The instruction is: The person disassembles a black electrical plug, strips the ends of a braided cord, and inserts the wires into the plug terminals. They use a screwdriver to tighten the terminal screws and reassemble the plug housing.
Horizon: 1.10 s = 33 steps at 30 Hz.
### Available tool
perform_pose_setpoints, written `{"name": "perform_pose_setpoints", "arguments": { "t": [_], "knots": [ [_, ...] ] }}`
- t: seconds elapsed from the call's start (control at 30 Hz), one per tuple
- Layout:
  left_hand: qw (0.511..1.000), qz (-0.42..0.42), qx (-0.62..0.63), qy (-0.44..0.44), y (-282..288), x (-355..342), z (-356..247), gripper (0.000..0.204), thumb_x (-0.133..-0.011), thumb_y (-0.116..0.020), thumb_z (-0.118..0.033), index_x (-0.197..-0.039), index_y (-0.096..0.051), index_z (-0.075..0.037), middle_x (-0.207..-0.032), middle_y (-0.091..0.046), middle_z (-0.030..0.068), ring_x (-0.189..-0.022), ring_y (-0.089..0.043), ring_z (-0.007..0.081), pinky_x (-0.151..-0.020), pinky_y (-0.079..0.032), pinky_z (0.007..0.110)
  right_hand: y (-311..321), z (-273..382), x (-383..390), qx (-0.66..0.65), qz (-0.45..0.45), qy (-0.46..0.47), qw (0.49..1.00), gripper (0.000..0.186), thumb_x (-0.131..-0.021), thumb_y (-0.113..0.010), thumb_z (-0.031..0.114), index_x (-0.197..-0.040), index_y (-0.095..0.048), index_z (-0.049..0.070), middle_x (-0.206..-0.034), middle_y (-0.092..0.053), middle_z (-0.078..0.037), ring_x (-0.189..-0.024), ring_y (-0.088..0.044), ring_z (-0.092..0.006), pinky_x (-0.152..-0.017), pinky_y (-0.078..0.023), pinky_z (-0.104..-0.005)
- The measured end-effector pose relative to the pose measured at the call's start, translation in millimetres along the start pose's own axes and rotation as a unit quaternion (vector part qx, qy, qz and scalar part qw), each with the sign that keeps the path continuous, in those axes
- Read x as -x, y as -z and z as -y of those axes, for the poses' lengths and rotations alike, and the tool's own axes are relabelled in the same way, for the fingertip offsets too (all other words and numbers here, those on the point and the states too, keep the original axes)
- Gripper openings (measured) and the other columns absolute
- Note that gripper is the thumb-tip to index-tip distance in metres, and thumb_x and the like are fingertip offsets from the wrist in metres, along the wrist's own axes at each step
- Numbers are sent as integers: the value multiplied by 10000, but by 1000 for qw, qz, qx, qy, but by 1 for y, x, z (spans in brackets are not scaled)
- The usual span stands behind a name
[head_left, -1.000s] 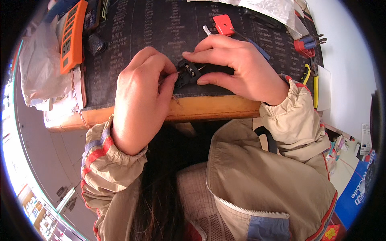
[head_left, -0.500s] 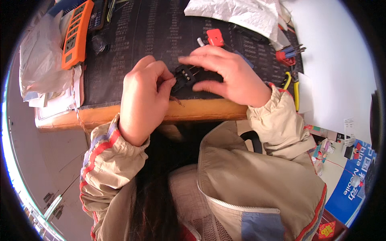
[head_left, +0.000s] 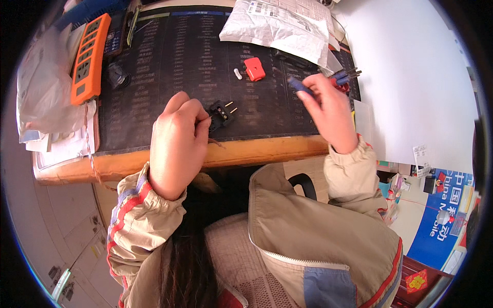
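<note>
While the left hand [head_left: 179, 146] works over the near edge of the desk [head_left: 267, 147], I count one black plug piece [head_left: 222, 115] at its fingertips, with two slim metal prongs [head_left: 231, 107] pointing to the far right. Beyond it lie one red block [head_left: 254, 69] and, just to its left, one small white piece [head_left: 238, 74]. One orange power strip [head_left: 91, 59] sits at the left, and one white mailer [head_left: 277, 31] at the far side.

The left thumb and forefinger are pressed together, pinching the plug piece by its left end, just above the dark mat [head_left: 169, 77]. Over to the right, the fingers of the right hand [head_left: 331, 113] are partly curled, thumb and forefinger either side of a blue stick-like thing [head_left: 299, 86]; from where I stand, I can't tell how firmly they grip it.

The plug piece looks like hard plastic, hollowed, with bright metal inside. The red block is smooth and squarish, the mailer crinkled, the clear bag [head_left: 49, 84] at the left limp and creased, and the desk's near edge rounded, yellowish wood.
</note>
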<state>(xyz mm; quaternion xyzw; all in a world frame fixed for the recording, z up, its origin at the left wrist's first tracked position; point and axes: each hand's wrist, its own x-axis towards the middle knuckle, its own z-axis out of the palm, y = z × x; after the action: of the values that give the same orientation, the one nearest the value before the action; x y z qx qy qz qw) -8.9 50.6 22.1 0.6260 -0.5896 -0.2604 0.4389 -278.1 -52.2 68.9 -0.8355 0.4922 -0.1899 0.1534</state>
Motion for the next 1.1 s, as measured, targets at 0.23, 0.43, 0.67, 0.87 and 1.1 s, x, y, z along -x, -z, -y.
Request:
{"name": "perform_pose_setpoints", "arguments": {
  "t": [0.23,0.43,0.67,0.87,1.1],
  "knots": [
    [1000,11,-16,-7,2,0,-1,72,-836,-667,37,-826,-601,9,-885,-576,172,-763,-620,425,-668,-499,481,23,60,-15,-124,76,165,976,167,-944,-712,34,-1110,-707,21,-907,-684,-39,-726,-602,-116,-659,-488,-252],
    [1000,7,-25,-5,2,1,-1,80,-851,-674,10,-842,-597,-8,-900,-585,164,-765,-635,431,-667,-514,500,7,79,-34,-79,85,248,962,204,-897,-748,-1,-1097,-716,21,-911,-664,-77,-749,-604,-157,-653,-492,-277],
    [999,12,-34,-17,3,1,-1,84,-863,-668,-3,-841,-590,-20,-908,-580,159,-747,-633,433,-655,-516,509,4,86,-42,-51,115,283,951,223,-862,-773,11,-1075,-710,35,-879,-627,-93,-735,-583,-219,-651,-472,-309],
    [999,10,-36,-19,3,2,-1,91,-866,-664,-8,-841,-579,-24,-907,-573,162,-738,-631,432,-648,-515,511,3,90,-45,-22,111,308,945,233,-843,-786,33,-1060,-701,37,-889,-634,-97,-766,-614,-256,-681,-508,-346],
    [998,2,-46,-41,2,2,-1,92,-873,-656,-12,-846,-569,-16,-913,-573,168,-712,-628,434,-631,-517,514,3,107,-52,145,111,405,896,310,-789,-819,153,-1011,-650,16,-920,-648,-111,-864,-657,-311,-748,-551,-383]
  ]
}}
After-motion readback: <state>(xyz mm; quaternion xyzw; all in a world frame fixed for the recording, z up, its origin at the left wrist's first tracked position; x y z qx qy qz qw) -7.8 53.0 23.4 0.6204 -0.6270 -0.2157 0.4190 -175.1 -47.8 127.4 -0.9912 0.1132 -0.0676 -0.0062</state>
